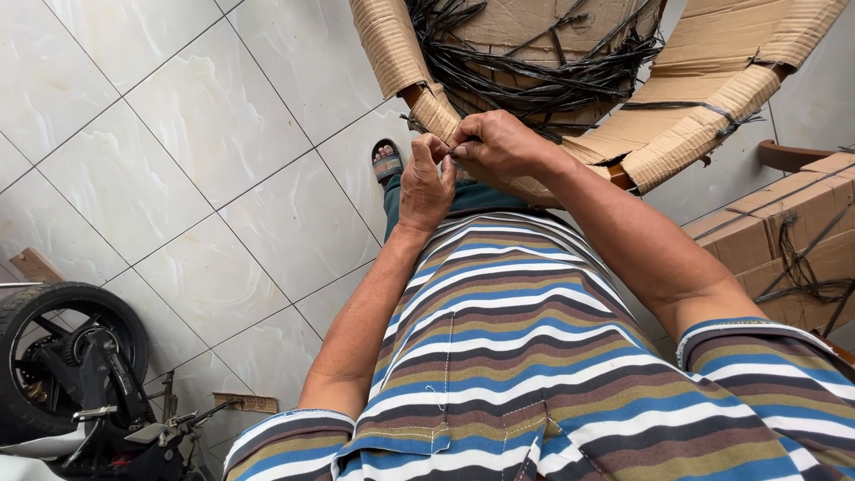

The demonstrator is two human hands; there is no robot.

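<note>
Cardboard-wrapped chair arm (pixel 434 111) sits before me, black cord (pixel 534 76) heaped just behind; my left hand (pixel 426 185) and right hand (pixel 499 147) meet there, fingers (pixel 443 150) pinched together on one strand. Pulling hard could tear the cardboard, or the strand might slip free.

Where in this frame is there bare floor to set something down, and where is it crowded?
Free: white tiled floor, between the motorbike wheel and sandalled foot. Crowded: both hands, left hand and right hand, against the cardboard-wrapped chair frame with black cords.
</note>
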